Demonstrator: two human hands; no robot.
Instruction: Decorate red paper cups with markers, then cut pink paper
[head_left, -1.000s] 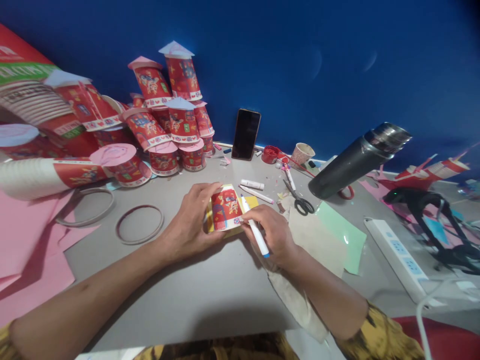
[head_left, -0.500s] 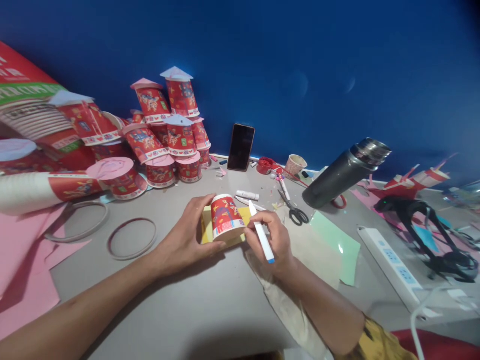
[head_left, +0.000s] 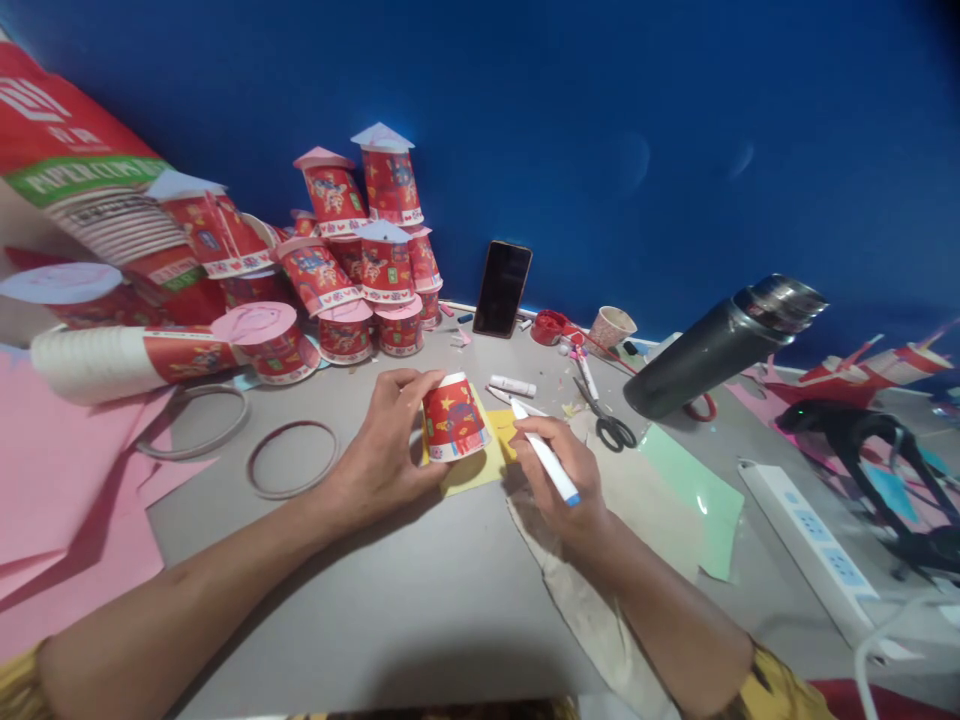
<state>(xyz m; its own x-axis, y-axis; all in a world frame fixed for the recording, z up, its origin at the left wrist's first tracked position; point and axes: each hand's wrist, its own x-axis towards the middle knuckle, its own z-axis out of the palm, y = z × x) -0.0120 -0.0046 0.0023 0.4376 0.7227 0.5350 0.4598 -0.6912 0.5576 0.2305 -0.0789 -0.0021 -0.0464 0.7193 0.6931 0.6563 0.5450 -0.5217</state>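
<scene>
My left hand [head_left: 386, 445] grips an upside-down red patterned paper cup [head_left: 452, 418] that stands on a yellow paper sheet [head_left: 472, 466] on the grey table. My right hand [head_left: 564, 478] is closed round a white marker with a blue end [head_left: 547, 455], its tip beside the cup's rim on the yellow sheet. A beige cloth [head_left: 615, 530] lies under my right wrist.
A pile of red cups with paper lids [head_left: 360, 270] and sleeves of stacked cups [head_left: 112, 360] stand at the left with pink paper [head_left: 60, 480] and two rings [head_left: 292, 458]. A phone [head_left: 503, 289], scissors [head_left: 606, 420], a dark flask [head_left: 720, 345], green paper [head_left: 697, 490] and a power strip [head_left: 814, 550] lie to the right.
The cup has turned under my left hand and sits a little higher on the yellow sheet. My right hand with the marker has shifted to the right of the rim. The view has shifted.
</scene>
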